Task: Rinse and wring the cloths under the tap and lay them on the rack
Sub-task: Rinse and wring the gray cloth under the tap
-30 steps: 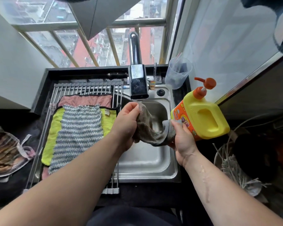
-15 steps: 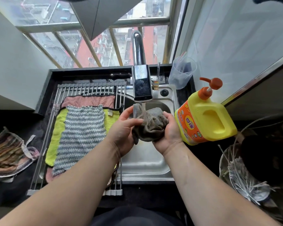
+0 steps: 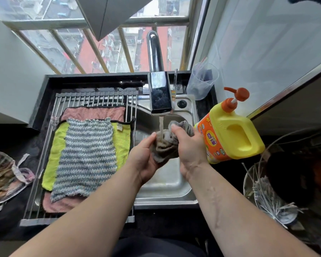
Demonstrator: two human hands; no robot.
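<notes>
- grey cloth (image 3: 166, 143) is bunched into a wad right under the tap (image 3: 159, 95), w/ the water stream (image 3: 161, 125) landing on top of it
- it's gripped from both sides: left hand (image 3: 145, 160) curled round the wad's left/under side, right hand (image 3: 188, 145) closed over its top right, a bit of cloth poking out past the fingers
- imo a tight wad only gets rinsed on the outside, so it should prob be opened up and turned under the flow, then twisted in opposite directions low in the sink (image 3: 167, 184) so drips aren't flung about
- rack (image 3: 93, 98) left of the tap is already loaded: pink cloth (image 3: 95, 113) at the bottom, yellow-green cloth (image 3: 57, 151) over it, striped cloth (image 3: 89, 156) on top; bare rods are left only at the far end, so space is tight
- sink below the tap: no standing water can be made out
- clear cup (image 3: 202, 80) just right of the tap: something dark inside, can't be told what
- yellow pump jug (image 3: 230, 136) right of the tap: opaque, fill level unknown
- bowl (image 3: 248, 182) far right of the tap: thin pale sticks inside
</notes>
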